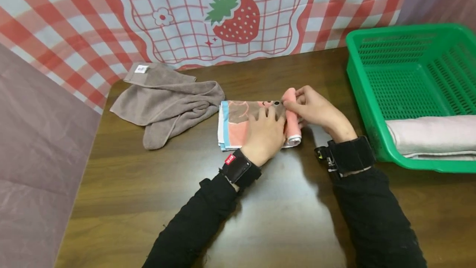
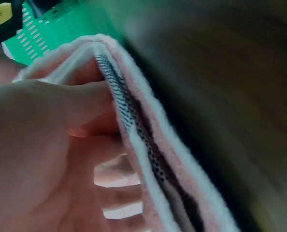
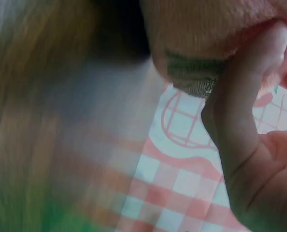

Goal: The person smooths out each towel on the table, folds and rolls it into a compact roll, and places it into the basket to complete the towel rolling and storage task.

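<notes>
In the head view a patterned hand towel [image 1: 236,133], pink and brown with a blue-and-white border, lies folded flat, its right end rolled into a pink roll [image 1: 292,121]. My left hand [image 1: 265,135] rests on it, fingers spread over the print. In the left wrist view the left thumb [image 2: 88,99] reaches the white-trimmed layered edge [image 2: 148,121]. My right hand [image 1: 316,108] grips the far end of the roll between thumb and fingers. The right wrist view shows the right thumb [image 3: 240,96] against the pink cloth [image 3: 196,29].
A crumpled grey-brown towel [image 1: 171,98] with a white tag lies to the left on the wooden table [image 1: 122,202]. At the right stands a green plastic basket [image 1: 366,94] holding a rolled pale pink towel [image 1: 435,135]. A checked strawberry-print cloth [image 1: 193,15] hangs behind the table.
</notes>
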The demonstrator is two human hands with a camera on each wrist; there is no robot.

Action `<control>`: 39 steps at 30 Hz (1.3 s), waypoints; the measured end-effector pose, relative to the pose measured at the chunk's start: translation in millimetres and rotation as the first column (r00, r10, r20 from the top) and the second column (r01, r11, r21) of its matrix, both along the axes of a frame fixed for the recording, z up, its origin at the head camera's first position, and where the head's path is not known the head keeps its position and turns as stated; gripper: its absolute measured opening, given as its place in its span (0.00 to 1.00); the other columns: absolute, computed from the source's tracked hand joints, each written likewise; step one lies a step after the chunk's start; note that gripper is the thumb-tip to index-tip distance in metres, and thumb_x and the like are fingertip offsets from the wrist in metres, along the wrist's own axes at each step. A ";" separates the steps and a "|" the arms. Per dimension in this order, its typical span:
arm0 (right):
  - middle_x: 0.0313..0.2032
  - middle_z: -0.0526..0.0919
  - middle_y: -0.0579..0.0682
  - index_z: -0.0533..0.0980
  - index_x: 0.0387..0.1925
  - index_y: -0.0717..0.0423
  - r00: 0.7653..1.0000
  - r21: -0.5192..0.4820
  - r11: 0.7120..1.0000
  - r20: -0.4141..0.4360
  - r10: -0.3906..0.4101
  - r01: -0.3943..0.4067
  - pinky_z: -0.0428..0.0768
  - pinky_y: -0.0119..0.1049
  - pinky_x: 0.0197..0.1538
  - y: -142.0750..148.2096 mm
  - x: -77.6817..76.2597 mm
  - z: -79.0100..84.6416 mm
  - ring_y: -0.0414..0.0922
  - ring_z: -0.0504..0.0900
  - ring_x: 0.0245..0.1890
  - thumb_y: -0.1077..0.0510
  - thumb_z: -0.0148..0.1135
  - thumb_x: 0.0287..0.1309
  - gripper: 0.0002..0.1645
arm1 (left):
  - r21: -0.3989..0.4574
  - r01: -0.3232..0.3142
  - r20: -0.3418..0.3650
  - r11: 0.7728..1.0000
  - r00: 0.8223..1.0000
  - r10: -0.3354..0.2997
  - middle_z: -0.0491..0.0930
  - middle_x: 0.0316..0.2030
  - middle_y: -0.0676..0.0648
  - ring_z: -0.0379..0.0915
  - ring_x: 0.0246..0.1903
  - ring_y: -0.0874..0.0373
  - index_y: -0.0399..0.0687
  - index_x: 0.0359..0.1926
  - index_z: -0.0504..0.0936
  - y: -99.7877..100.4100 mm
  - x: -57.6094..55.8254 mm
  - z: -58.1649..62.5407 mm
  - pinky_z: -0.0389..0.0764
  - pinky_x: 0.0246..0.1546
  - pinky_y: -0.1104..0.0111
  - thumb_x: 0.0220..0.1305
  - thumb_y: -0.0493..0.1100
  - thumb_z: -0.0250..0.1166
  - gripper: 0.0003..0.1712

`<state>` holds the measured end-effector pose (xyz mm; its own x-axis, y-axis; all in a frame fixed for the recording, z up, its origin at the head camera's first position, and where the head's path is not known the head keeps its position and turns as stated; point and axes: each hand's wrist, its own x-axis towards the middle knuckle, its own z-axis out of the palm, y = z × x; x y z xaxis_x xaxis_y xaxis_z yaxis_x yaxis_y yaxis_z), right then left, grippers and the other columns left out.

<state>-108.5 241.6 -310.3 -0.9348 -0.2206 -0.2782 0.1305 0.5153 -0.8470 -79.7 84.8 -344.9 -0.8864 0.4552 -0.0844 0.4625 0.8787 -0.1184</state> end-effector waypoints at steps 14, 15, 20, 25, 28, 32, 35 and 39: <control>0.45 0.77 0.67 0.56 0.64 0.74 0.978 0.027 0.983 -0.102 0.182 -0.180 0.78 0.29 0.37 -16.7 -2.0 -12.5 0.47 0.81 0.36 0.67 0.55 0.67 0.30 | 0.044 0.104 0.292 0.994 0.950 -0.112 0.48 0.78 0.41 0.44 0.77 0.51 0.38 0.77 0.51 -32.6 -12.7 18.2 0.53 0.74 0.56 0.76 0.53 0.50 0.38; 0.45 0.76 0.67 0.56 0.64 0.74 0.973 0.052 0.979 -0.113 0.203 -0.198 0.78 0.31 0.39 -18.6 -1.4 -13.1 0.50 0.81 0.39 0.67 0.57 0.66 0.31 | 0.058 0.097 0.304 0.994 0.946 -0.110 0.47 0.78 0.40 0.44 0.77 0.51 0.36 0.77 0.49 -35.4 -12.3 20.4 0.53 0.74 0.56 0.77 0.49 0.49 0.37; 0.47 0.77 0.66 0.57 0.67 0.74 0.943 0.205 0.941 -0.143 0.299 -0.268 0.76 0.43 0.47 -26.1 0.6 -10.4 0.55 0.79 0.45 0.69 0.57 0.63 0.34 | 0.103 0.137 0.253 0.985 0.954 -0.159 0.47 0.78 0.41 0.45 0.76 0.52 0.38 0.77 0.48 -46.5 -11.7 29.6 0.52 0.74 0.52 0.76 0.39 0.46 0.34; 0.45 0.80 0.66 0.63 0.64 0.72 0.963 0.217 0.956 -0.138 0.231 -0.198 0.77 0.37 0.41 -20.0 -2.2 -9.0 0.54 0.80 0.41 0.68 0.54 0.64 0.28 | 0.134 0.147 0.259 0.980 0.949 -0.178 0.44 0.79 0.45 0.43 0.77 0.52 0.42 0.77 0.51 -43.1 -14.6 27.2 0.47 0.75 0.49 0.77 0.57 0.46 0.38; 0.44 0.80 0.66 0.66 0.59 0.73 0.981 0.320 0.944 -0.146 0.129 -0.076 0.78 0.44 0.43 -12.2 -3.0 -8.5 0.57 0.81 0.41 0.59 0.58 0.67 0.26 | 0.150 0.098 0.264 0.984 0.955 -0.135 0.44 0.79 0.45 0.46 0.76 0.51 0.43 0.77 0.52 -36.9 -15.7 22.1 0.46 0.75 0.48 0.74 0.64 0.47 0.43; 0.39 0.81 0.64 0.70 0.54 0.73 0.992 0.425 0.902 -0.058 0.112 -0.077 0.79 0.49 0.41 -7.5 -3.7 -10.1 0.55 0.82 0.36 0.50 0.56 0.69 0.28 | 0.152 0.080 0.265 0.985 0.957 -0.118 0.43 0.79 0.45 0.47 0.76 0.51 0.42 0.77 0.53 -36.1 -17.2 19.1 0.45 0.75 0.48 0.71 0.66 0.52 0.46; 0.34 0.80 0.59 0.71 0.50 0.72 0.990 0.336 0.931 0.035 0.139 -0.143 0.82 0.40 0.32 -9.2 -5.1 -13.2 0.47 0.82 0.26 0.49 0.54 0.71 0.26 | 0.157 0.109 0.278 0.982 0.949 -0.150 0.43 0.78 0.44 0.45 0.76 0.50 0.41 0.77 0.51 -40.6 -21.1 17.7 0.47 0.75 0.49 0.73 0.61 0.52 0.44; 0.32 0.79 0.55 0.68 0.51 0.73 0.990 0.201 0.971 0.070 0.121 -0.132 0.82 0.35 0.26 -10.7 -4.8 -14.8 0.40 0.79 0.21 0.52 0.56 0.70 0.25 | 0.213 0.159 0.246 0.964 0.946 -0.210 0.48 0.78 0.43 0.51 0.75 0.48 0.41 0.71 0.65 -47.2 -28.0 14.4 0.49 0.74 0.48 0.77 0.53 0.50 0.31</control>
